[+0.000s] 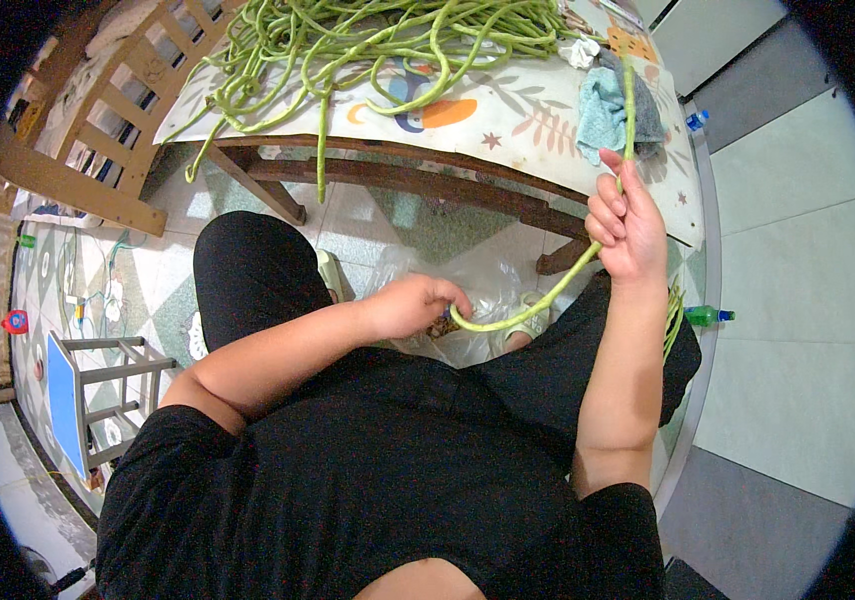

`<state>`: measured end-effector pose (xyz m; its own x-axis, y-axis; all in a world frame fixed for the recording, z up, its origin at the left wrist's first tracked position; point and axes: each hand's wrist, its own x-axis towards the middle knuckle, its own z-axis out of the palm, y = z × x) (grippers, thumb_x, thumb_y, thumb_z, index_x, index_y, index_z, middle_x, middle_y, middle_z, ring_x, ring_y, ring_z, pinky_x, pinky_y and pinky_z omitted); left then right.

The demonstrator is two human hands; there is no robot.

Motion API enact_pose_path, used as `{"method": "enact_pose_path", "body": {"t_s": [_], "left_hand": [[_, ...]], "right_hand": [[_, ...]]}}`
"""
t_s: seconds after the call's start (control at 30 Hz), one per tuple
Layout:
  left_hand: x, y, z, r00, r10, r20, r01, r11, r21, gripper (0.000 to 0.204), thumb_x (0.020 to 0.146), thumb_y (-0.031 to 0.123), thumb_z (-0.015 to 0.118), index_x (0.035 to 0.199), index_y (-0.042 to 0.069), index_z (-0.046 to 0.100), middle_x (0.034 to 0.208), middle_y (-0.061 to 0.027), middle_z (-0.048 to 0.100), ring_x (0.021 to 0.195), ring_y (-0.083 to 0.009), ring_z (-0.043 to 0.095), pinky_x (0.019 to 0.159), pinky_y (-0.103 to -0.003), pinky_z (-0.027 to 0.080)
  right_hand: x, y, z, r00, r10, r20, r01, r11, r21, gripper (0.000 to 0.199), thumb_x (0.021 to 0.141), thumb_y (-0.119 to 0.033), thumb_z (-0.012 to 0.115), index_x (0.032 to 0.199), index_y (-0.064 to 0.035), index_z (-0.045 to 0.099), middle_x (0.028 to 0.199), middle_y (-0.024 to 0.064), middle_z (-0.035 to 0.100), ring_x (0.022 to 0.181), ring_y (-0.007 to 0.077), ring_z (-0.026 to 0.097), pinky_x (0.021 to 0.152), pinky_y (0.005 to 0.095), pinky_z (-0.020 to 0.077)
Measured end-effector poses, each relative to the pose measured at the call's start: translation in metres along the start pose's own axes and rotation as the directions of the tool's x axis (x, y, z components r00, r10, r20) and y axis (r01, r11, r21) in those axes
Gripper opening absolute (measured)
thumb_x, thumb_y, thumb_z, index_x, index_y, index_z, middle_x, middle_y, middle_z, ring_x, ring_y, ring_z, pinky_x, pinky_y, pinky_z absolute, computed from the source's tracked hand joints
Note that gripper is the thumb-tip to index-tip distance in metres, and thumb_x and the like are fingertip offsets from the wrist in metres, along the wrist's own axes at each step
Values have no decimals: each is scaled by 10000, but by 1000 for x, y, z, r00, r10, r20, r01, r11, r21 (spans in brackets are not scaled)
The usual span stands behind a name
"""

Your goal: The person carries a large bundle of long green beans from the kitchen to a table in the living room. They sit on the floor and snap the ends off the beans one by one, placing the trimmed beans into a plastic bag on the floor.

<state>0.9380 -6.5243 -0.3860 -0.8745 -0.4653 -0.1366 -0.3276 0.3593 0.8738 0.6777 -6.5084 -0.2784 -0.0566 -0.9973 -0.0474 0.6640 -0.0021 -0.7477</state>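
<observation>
One long green bean (493,326) hangs in a curve between my two hands above my lap. My right hand (630,230) is closed around its upper stretch, and the tip sticks up past the fingers. At the lower end, my left hand (413,303) pinches the bean between thumb and fingers; a tiny bluish spot shows there, too small to name. Ahead, a tangled heap of long beans (378,45) covers the far part of the table (493,140), with a few ends drooping over its near edge. More beans (674,320) lie beside my right thigh.
A clear plastic bag (488,280) with brownish bits sits on the floor between my legs. Light blue and grey cloths (603,115) and crumpled tissue (580,52) lie at the table's right. A blue-topped stool (66,400) stands left, a green bottle (705,316) right.
</observation>
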Motion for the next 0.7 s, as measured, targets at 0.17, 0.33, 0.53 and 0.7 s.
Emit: {"method": "enact_pose_path", "body": {"t_s": [0.17, 0.33, 0.53, 0.7], "left_hand": [[3, -5, -34, 877, -428, -218, 339, 874, -348, 244, 839, 45, 384, 1039, 46, 524, 657, -15, 497, 592, -99, 484, 561, -224, 416], [9, 16, -65, 790, -424, -442, 58, 770, -636, 216, 869, 89, 388, 1037, 24, 506, 659, 3, 458, 540, -85, 431, 502, -211, 369], [4, 29, -78, 715, -498, -491, -206, 521, -828, 185, 847, 58, 404, 1009, 26, 489, 675, 12, 436, 539, -78, 372, 489, -210, 315], [0, 34, -74, 715, -537, -448, -258, 393, -883, 173, 829, 30, 403, 984, 26, 479, 678, 10, 432, 538, -73, 354, 502, -210, 315]], "right_hand": [[-10, -3, 16, 995, 97, -21, -99, 969, -228, 283, 904, -226, 365, 992, 5, 504, 504, -50, 282, 363, 24, 210, 313, 166, 176], [-18, -6, 28, 983, 185, -5, -173, 909, -379, 277, 897, -187, 372, 926, 47, 518, 471, -66, 282, 347, 9, 198, 308, 161, 158], [-22, -7, 36, 984, 175, 36, -149, 911, -385, 266, 891, -185, 394, 926, 47, 520, 478, -71, 294, 360, 3, 209, 328, 156, 159], [-34, -15, 33, 990, 68, 126, 13, 835, -550, 254, 866, -167, 444, 964, 46, 543, 516, -64, 358, 424, 4, 285, 392, 154, 221]]}}
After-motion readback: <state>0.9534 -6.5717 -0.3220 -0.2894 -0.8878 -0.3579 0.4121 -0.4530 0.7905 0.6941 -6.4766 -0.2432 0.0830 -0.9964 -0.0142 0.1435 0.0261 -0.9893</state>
